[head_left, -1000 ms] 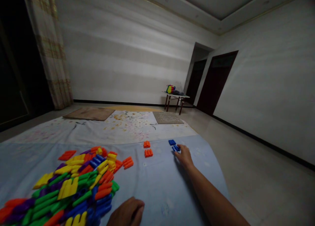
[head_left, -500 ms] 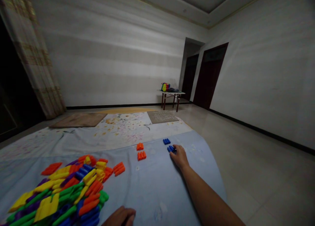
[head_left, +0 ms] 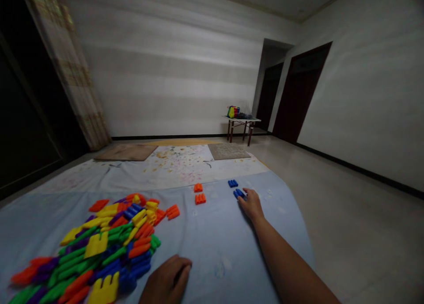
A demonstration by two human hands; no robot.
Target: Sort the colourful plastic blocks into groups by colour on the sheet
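Note:
My right hand [head_left: 251,204] reaches out over the bed-like surface, thumb and fingers pinched around a blue plastic building block [head_left: 236,194] made of joined rounded tubes. Just beyond it lies a second blue block [head_left: 232,183]. Two orange blocks, a farther one [head_left: 198,188] and a nearer one [head_left: 200,199], sit in a short column to the left. My left hand [head_left: 168,277] rests at the bottom with curled fingers, apparently holding nothing. Beside it spreads a heap of mixed blocks [head_left: 112,233] in yellow, green, purple, orange and blue.
A light blue cloth [head_left: 218,237] covers the near surface, with a flowered white cloth [head_left: 179,165] behind. A brown mat [head_left: 127,152] and a grey mat [head_left: 228,151] lie at the far edge. A small table [head_left: 243,118] stands by the wall, and tiled floor [head_left: 344,215] runs along the right.
The view has shifted, so more of my left hand and of the heap shows. My right hand keeps its fingers on the same blue block, with little visible movement.

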